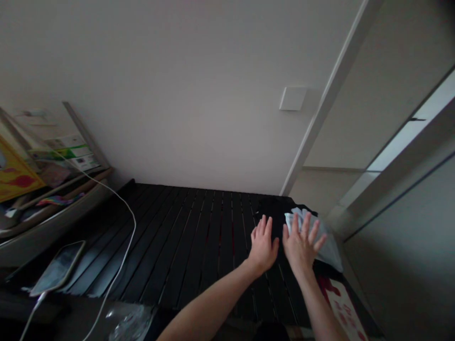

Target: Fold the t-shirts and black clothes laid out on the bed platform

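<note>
both hands reach forward, palms down, grips spread: left hand over black slats, right hand against one pale crumpled bag.

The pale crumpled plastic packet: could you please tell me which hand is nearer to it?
Right hand, overlapping the pale crumpled plastic packet; the left hand lies farther left, apart from it.

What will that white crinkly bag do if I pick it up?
The white bag will probably feel light and floppy, because it sags in soft folds beside the right hand. Its smooth, pale surface might be slippery, so it could slide on the dark slats.
</note>
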The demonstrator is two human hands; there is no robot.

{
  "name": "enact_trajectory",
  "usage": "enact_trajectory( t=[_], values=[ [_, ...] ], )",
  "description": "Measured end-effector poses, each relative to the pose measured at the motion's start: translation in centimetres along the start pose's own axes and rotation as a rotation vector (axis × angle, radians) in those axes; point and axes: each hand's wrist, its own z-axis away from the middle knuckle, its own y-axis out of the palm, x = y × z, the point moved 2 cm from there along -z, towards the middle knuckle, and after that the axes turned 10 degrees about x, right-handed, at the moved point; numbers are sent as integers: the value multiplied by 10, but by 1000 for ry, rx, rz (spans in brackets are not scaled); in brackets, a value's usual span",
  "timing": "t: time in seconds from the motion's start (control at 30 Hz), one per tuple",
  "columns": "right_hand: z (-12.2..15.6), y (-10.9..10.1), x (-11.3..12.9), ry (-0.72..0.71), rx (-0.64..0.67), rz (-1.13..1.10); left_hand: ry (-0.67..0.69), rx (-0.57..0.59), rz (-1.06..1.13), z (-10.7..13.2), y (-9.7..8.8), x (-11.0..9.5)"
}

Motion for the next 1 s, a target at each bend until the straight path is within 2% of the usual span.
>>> enact_trajectory(
  t=[0.1,0.2,0.3,0.4,0.57,0.67,0.77,0.87,0.93,1.0],
  values=[
    [42,39,-6,88,36,-89,-167,1,-267,43,-3,45],
    [68,67,-14,72,89,-147,-303,36,-421,78,-5,85],
    [76,76,-18,49,100,-144,-318,98,-489,96,-5,102],
    [77,73,-17,28,104,-119,-283,137,-516,101,-6,101],
    [73,53,-16,-32,137,-71,-298,142,-505,97,-6,98],
    [58,37,-27,-9,101,-73,-293,120,-434,89,0,97],
    [29,29,-54,95,23,-59,-244,78,-271,72,15,90],
    [-6,32,-93,239,-20,-56,-230,13,7,45,34,80],
    [-28,39,-121,346,27,-71,-317,-7,230,23,47,76],
    [-45,49,-142,371,143,-113,-439,8,404,2,59,74]
  ],
)
